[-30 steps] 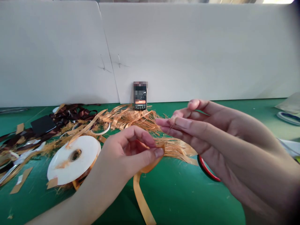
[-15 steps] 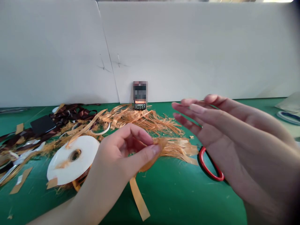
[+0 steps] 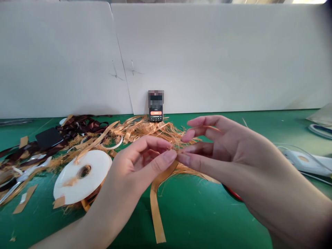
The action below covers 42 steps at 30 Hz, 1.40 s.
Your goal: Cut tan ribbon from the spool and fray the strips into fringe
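A tan ribbon [image 3: 156, 207] hangs from my fingertips, its cut end down over the green table. My left hand [image 3: 141, 166] pinches its upper part between thumb and forefinger. From the right, my right hand [image 3: 220, 148] meets it there, thumb and forefinger closed on the same ribbon while the other fingers curl loosely above. The exact spot where the fingertips meet is partly hidden. Behind my hands lies a bundle of frayed tan ribbon strips [image 3: 190, 169]. Red scissor-like handles [image 3: 233, 193] are mostly covered by my right hand.
A white ribbon spool [image 3: 70, 180] lies at left, near scissors [image 3: 24, 178], a black square object [image 3: 49, 138] and dark brown ribbon [image 3: 80, 126]. A pile of frayed strips [image 3: 145, 129] sits before a phone [image 3: 156, 107] leaning on the white panel [image 3: 220, 55]. A white device [image 3: 303, 160] is at right.
My right hand, open and apart before, has moved left and down and now pinches the ribbon beside my left fingertips. The white device at right has come into view.
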### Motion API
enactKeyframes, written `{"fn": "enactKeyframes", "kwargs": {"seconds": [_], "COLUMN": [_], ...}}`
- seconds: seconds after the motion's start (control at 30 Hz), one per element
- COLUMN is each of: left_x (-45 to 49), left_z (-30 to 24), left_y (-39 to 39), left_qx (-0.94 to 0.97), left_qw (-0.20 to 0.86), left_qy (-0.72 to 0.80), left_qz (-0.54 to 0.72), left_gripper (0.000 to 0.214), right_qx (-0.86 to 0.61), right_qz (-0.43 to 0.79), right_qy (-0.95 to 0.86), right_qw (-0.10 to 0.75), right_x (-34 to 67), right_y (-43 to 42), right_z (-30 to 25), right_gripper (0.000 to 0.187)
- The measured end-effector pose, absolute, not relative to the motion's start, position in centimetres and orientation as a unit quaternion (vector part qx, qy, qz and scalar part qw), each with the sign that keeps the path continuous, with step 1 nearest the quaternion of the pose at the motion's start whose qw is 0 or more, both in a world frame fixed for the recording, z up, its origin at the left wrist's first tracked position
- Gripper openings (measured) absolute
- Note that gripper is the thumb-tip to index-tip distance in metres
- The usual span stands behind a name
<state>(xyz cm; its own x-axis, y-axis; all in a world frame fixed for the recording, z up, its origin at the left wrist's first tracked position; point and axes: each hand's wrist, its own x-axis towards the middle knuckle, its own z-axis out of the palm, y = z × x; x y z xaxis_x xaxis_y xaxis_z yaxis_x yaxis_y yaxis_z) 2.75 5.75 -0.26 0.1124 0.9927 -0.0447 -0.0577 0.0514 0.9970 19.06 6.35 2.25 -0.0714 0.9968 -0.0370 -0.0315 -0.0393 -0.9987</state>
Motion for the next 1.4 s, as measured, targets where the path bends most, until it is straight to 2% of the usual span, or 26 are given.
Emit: {"fn": "enactKeyframes", "kwargs": {"seconds": [0.27,0.37,0.47,0.57,0.73,0.83,0.9,1.0,1.1,1.17,1.3,1.4], "left_x": [2.3,2.4,2.4,2.4,2.2,1.9,1.7,1.8,2.1,2.3,2.4,2.1], "left_z": [-0.6,-0.7,-0.5,-0.2,0.0,0.1,0.4,0.8,0.9,0.8,0.6,0.5], "left_y": [6.1,6.0,6.2,6.4,6.2,6.0,5.9,5.7,5.5,5.5,5.7,5.9], "left_qx": [0.569,0.562,0.583,0.644,0.724,0.705,0.693,0.709,0.720,0.721,0.704,0.657], "left_qw": [0.463,0.480,0.449,0.338,0.082,0.008,0.041,0.179,0.269,0.276,0.283,0.294], "left_qy": [0.497,0.490,0.496,0.512,0.521,0.535,0.539,0.506,0.476,0.480,0.506,0.533], "left_qz": [0.463,0.464,0.461,0.456,0.445,0.466,0.476,0.458,0.427,0.417,0.411,0.445], "left_gripper": [0.016,0.017,0.015,0.015,0.019,0.017,0.015,0.019,0.011,0.008,0.022,0.024], "right_qx": [-0.498,-0.481,-0.486,-0.498,-0.504,-0.491,-0.485,-0.479,-0.465,-0.462,-0.470,-0.466], "right_qz": [0.568,0.595,0.577,0.569,0.582,0.593,0.593,0.606,0.622,0.616,0.596,0.602], "right_qy": [-0.518,-0.510,-0.522,-0.539,-0.534,-0.535,-0.536,-0.525,-0.523,-0.533,-0.551,-0.542], "right_qw": [0.401,0.394,0.397,0.370,0.349,0.347,0.354,0.358,0.351,0.350,0.347,0.356], "right_x": [19.2,19.1,19.3,19.9,20.4,20.3,20.4,20.5,20.5,20.5,20.4,20.3], "right_y": [6.4,6.5,6.6,6.5,6.4,6.5,6.5,6.5,6.5,6.5,6.6,6.7], "right_z": [3.1,2.6,2.2,2.3,2.6,2.6,2.7,2.7,2.5,2.3,2.4,2.7], "right_gripper": [0.038,0.045,0.042,0.042,0.045,0.042,0.041,0.045,0.045,0.044,0.038,0.037]}}
